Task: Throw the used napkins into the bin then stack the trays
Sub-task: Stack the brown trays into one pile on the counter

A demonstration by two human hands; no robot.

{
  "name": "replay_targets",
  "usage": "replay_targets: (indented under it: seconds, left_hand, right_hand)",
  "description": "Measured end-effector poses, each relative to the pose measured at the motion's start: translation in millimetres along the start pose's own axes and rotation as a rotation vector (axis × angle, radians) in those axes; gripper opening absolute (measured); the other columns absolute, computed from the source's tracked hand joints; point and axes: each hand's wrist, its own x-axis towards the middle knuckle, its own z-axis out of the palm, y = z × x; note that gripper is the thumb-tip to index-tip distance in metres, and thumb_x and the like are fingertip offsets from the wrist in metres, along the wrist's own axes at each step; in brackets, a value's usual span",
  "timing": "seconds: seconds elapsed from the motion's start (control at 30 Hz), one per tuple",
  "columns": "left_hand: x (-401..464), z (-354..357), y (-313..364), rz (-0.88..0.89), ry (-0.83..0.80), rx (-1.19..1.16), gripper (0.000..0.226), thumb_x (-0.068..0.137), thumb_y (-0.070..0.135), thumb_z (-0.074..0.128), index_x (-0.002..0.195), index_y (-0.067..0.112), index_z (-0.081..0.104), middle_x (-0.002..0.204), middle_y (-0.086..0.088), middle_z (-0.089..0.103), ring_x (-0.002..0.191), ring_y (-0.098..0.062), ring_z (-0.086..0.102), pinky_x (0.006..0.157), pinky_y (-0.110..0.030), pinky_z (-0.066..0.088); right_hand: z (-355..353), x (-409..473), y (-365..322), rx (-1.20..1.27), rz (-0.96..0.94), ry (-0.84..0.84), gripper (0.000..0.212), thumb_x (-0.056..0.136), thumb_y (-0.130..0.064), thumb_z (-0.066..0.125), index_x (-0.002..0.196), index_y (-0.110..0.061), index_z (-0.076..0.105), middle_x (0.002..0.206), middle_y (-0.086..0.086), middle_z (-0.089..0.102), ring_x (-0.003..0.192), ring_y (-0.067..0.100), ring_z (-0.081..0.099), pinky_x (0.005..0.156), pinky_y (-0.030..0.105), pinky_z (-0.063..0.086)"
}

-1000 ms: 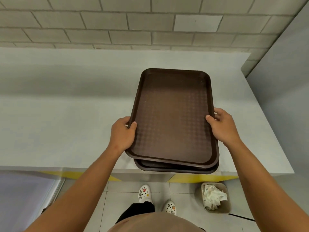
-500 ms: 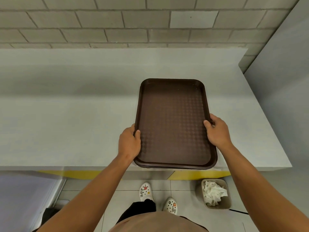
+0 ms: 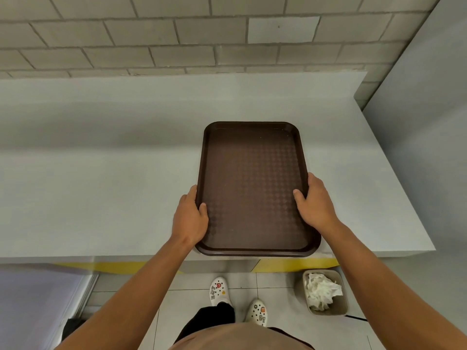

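Grey counter [image 3: 101, 198] runs wide across my front, against a grey block wall [image 3: 177, 34]; its near edge sits just above my feet.

Dark brown rectangular plastic tray [image 3: 252, 178], textured bed, lies flat on the counter ahead of me and a little to my right. Its long axis runs straight away from me, near short edge at the counter's lip, far short edge toward the wall. A thin second rim line shows under the near edge, so I judge it sits nested on another tray; I cannot see that lower tray properly.

My hands hold the tray at its two long sides, in the half nearer me. Left hand [image 3: 189, 218] grips the left rim, thumb hooked over onto the bed, fingers curled under and hidden. Right hand [image 3: 316, 203] grips the right rim the same way, thumb on the bed, fingers wrapped down the outside. Neither is nearer: the tray lies between them, evenly.

Small beige bin [image 3: 338, 309] stands on the tiled floor below the counter, to the right of my feet, well apart from the tray. Crumpled white napkins [image 3: 321, 291] lie inside it. I see no napkins on the counter.

Judgement: the bin step looks done, the stack looks seated. What is left seems to be letting go, both hands drawing out sideways from the long rims, so the tray keeps square.
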Motion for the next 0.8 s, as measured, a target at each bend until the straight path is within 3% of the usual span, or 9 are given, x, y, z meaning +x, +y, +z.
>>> replay_targets:
  seconds: [0.13,0.23,0.43,0.63,0.8]
  left_hand:
    - [9,-1,-5,0.018,-0.045,0.016,0.049,0.103,0.029,0.047,0.151,0.026,0.035,0.142,-0.003,0.052,0.126,-0.025,0.055,0.106,-0.041,0.046]
    - [15,0,-5,-0.005,-0.055,-0.037,0.052,0.106,0.033,0.040,0.155,0.027,0.028,0.152,-0.003,0.045,0.135,-0.027,0.048,0.113,-0.044,0.040]
    - [13,6,-10,0.002,-0.005,-0.089,0.048,0.108,0.035,0.032,0.155,0.031,0.029,0.150,0.001,0.047,0.135,-0.025,0.049,0.114,-0.043,0.039]
    - [8,6,-7,-0.020,0.035,-0.083,0.048,0.108,0.031,0.031,0.156,0.028,0.029,0.149,-0.003,0.048,0.133,-0.026,0.049,0.114,-0.041,0.038]
    - [1,3,-3,-0.021,0.008,-0.140,0.049,0.108,0.030,0.033,0.156,0.029,0.026,0.154,0.001,0.044,0.136,-0.025,0.048,0.114,-0.042,0.037]
  right_hand:
    - [10,-27,4,-0.111,-0.019,0.003,0.076,0.099,-0.042,0.055,0.158,-0.012,0.017,0.164,0.009,0.019,0.148,0.032,0.028,0.119,0.047,0.033]
    - [18,-54,4,-0.124,-0.008,0.003,0.082,0.099,-0.042,0.056,0.160,-0.010,0.011,0.168,0.009,0.004,0.154,0.030,0.014,0.124,0.044,0.024]
    - [26,-77,5,-0.224,-0.072,0.050,0.077,0.101,-0.053,0.044,0.160,-0.015,0.013,0.169,0.006,0.000,0.156,0.026,0.002,0.124,0.039,0.011]
    - [22,-70,7,-0.172,-0.121,0.042,0.071,0.101,-0.048,0.047,0.159,-0.017,0.021,0.170,-0.001,0.004,0.156,0.020,0.004,0.123,0.039,0.018]
    - [16,-54,4,-0.235,-0.163,0.034,0.066,0.101,-0.045,0.047,0.157,-0.015,0.027,0.169,0.005,0.013,0.155,0.026,0.009,0.126,0.043,0.015]
